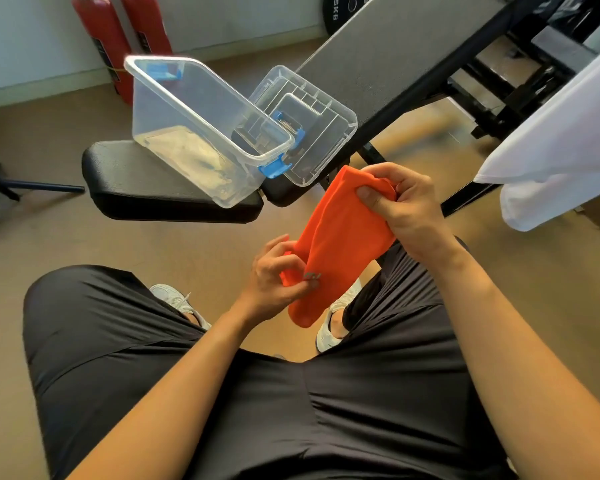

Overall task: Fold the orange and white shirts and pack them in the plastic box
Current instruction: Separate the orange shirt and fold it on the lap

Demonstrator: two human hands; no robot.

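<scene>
The orange shirt (336, 244) is folded into a narrow bundle and hangs in the air above my knees. My right hand (406, 216) grips its upper end, thumb on top of the cloth. My left hand (278, 275) pinches its lower part near a small grey tag. The clear plastic box (174, 109) with blue latches stands open on the black bench seat (125, 181), ahead and to the left of the shirt. The white shirt (561, 150) hangs draped at the right edge of view.
The box's clear lid (329, 133) lies just right of the box on the inclined bench back (406, 53). Two red fire extinguishers (118, 39) stand by the far wall. A black weight rack (513, 81) fills the upper right. Brown floor lies below.
</scene>
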